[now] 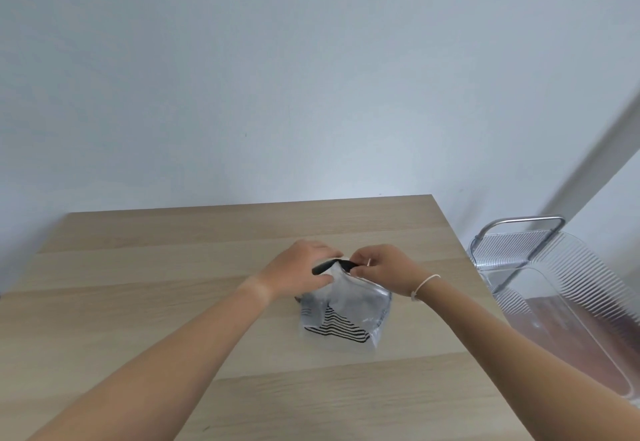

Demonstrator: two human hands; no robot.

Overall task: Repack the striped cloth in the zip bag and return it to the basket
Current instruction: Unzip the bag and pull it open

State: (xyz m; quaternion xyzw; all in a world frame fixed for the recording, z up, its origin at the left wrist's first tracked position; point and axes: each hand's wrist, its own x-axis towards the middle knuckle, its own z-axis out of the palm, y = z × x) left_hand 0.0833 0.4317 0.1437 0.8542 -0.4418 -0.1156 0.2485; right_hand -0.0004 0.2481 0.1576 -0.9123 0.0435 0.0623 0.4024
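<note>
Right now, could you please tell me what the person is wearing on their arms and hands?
Both forearms are bare, with no sleeves in view. The left hand has no ring, watch or glove that I can see. The right hand is also ungloved, and a thin white string bracelet circles its wrist, with a short loose end hanging down.

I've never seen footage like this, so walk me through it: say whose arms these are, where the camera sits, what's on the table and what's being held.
There is no machine here. A camera worn on a person's head looks down at their own bare arms. On the wooden table lies a clear zip bag with a striped cloth inside. The left hand and right hand both pinch the bag's top edge, where something dark shows at the opening. Right of the table stands a clear basket with a metal handle.
</note>
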